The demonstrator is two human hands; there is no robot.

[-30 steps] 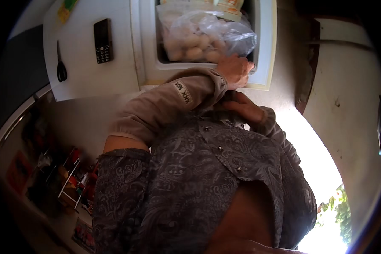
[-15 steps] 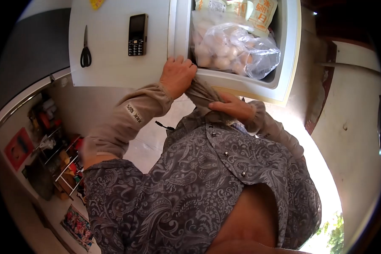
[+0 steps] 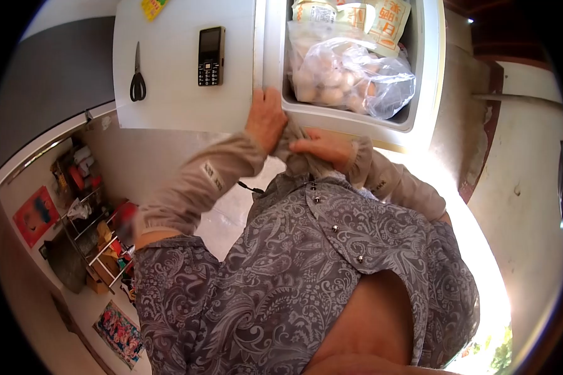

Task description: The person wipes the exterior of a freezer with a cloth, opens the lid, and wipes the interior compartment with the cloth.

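My left hand [image 3: 267, 119] is closed at the near left corner of an open white bin or drawer [image 3: 350, 122], gripping one end of a crumpled grey-brown cloth [image 3: 295, 156]. Lower and to the right, my right hand [image 3: 326, 149] has its fingers wrapped round the same cloth, close to my waist. Just beyond my hands, a clear plastic bag [image 3: 391, 87] with several eggs [image 3: 330, 95] lies in the bin. The cloth is partly hidden by my fingers.
Printed packets [image 3: 385, 25] lie behind the egg bag. A button phone [image 3: 211, 56] and black-handled scissors [image 3: 137, 78] rest on the white surface [image 3: 169, 103] to the left, near a yellow packet [image 3: 153, 9]. A cluttered rack [image 3: 106, 250] stands lower left.
The cloth is bunched shorter between my hands. My left hand has moved slightly down and right, my right hand up and left, so they are closer together.
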